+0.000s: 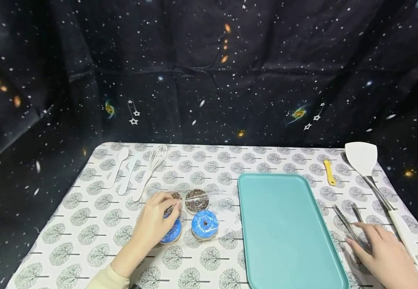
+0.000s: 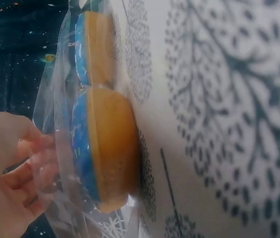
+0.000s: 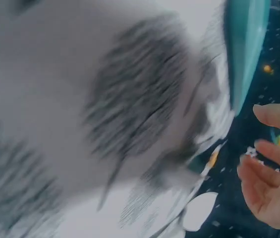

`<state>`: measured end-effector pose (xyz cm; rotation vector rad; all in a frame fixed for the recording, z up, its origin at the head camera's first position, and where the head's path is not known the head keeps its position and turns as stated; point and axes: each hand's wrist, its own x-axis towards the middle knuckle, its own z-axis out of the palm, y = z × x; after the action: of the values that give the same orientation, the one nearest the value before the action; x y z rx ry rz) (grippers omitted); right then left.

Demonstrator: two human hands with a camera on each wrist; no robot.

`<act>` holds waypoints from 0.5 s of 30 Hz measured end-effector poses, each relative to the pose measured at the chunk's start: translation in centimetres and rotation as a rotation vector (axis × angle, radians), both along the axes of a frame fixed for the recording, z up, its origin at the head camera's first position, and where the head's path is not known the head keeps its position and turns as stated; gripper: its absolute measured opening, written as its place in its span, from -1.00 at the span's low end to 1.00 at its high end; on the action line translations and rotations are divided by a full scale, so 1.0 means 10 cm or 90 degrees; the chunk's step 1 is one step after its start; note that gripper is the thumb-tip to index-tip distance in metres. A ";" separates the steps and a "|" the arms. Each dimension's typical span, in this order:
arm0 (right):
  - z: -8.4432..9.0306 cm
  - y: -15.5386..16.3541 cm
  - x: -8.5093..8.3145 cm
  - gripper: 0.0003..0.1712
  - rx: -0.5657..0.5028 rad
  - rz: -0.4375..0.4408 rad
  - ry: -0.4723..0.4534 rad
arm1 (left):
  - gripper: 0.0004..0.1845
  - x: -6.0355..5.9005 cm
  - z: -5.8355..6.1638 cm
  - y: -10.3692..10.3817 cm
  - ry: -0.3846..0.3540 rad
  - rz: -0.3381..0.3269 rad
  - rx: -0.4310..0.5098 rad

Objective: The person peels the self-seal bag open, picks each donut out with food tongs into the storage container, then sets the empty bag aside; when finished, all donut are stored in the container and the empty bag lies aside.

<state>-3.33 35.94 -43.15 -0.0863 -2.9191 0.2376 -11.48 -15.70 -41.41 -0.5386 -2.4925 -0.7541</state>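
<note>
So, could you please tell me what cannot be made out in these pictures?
- Head view: the left hand covers part of one blue doughnut in the clear bag.
- Head view: whether the right hand touches the metal tongs is unclear; the frame edge cuts the hand.
- Right wrist view: motion blur smears the tablecloth.

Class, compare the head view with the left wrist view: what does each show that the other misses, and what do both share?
Only the head view shows the teal tray, the tongs under the right hand, the white spatula, the whisk and two chocolate doughnuts.

Only the left wrist view shows the blue doughnuts' plain golden undersides from the side.

Both show the left hand gripping the clear bag of blue doughnuts on the tree-print tablecloth.
</note>
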 end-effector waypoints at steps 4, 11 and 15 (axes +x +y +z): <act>-0.12 0.23 0.01 -0.08 0.040 -0.062 -0.006 | -0.88 0.00 0.02 -0.02 -0.004 -0.005 -0.002; -0.34 0.43 -0.02 0.27 0.081 -0.199 -0.269 | -0.89 -0.01 0.04 -0.06 -0.010 -0.025 -0.006; -0.39 0.43 -0.03 0.19 0.094 -0.190 -0.271 | -0.87 -0.02 0.05 -0.09 -0.006 -0.029 0.003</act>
<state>-3.66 40.20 -47.07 -0.6144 -3.2698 -0.0541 -11.65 -16.57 -40.90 -0.5933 -2.4950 -0.7807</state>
